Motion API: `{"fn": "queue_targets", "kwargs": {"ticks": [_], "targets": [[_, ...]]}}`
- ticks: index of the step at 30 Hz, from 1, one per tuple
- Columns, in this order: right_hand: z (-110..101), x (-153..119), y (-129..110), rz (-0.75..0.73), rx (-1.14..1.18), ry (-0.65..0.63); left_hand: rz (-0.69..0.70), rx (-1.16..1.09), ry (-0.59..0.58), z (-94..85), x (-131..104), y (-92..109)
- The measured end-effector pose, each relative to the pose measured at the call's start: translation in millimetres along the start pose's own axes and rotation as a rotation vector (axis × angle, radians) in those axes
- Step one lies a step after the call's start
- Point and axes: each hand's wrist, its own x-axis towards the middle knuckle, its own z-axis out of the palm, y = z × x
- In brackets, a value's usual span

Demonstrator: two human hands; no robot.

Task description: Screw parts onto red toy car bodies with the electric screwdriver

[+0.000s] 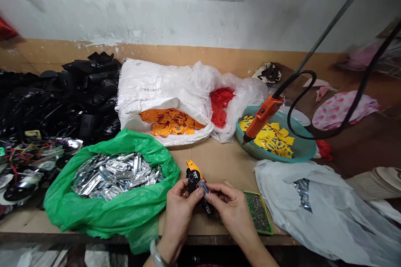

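Black-and-orange plastic part (193,177) sits low in the centre of the frame, held just above the front edge of a brown counter (219,158). The left hand (180,208) grips it with thumb and fingers closed round its lower side. The right hand (230,206) pinches a small silver metal piece (203,185) against the part's right side.

At lower left, touching the left hand, a green plastic bag (103,212) lies open, full of shiny silver strips (115,174). Just right of the right hand lies a small green tray (257,212) of tiny dark pieces. At lower right a white plastic bag (326,212) spreads over the counter's edge.

In the middle of the frame a white sack (150,87) holds orange pieces (171,122), with red pieces (221,104) in a clear bag beside it. To the right a teal bowl (300,152) carries yellow pieces (275,137); an orange electric screwdriver (263,117) hangs over it on a black cable (354,108). Black parts (62,100) are heaped at the left. Behind stands a worn white wall (188,12) with a tan lower band, and a window ledge runs along the top of the frame.
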Motion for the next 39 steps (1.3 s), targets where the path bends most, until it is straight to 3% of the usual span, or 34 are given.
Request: {"fn": "queue_targets", "kwargs": {"ticks": [8,17,27,35,39], "targets": [[-2.9,4.6,0.6,0.028,0.106,-0.026,0.002,0.005,-0.031,1.5,1.5,4.5],[-17.4,18.9,-8.2,0.243,0.280,-0.173,0.046,0.086,-0.032,1.3,5.5,7.2],[-23.7,30.1,-27.0,-0.055,-0.004,-0.105,0.044,0.053,-0.153,19.4,10.3,44.5],[-33.4,45.8,-26.1,0.226,0.200,-0.106,0.055,0.126,-0.277,27.9,17.1,53.9],[-31.6,47.2,-29.7,0.199,0.185,-0.077,0.157,0.203,-0.259,31.3,19.0,56.0]]}}
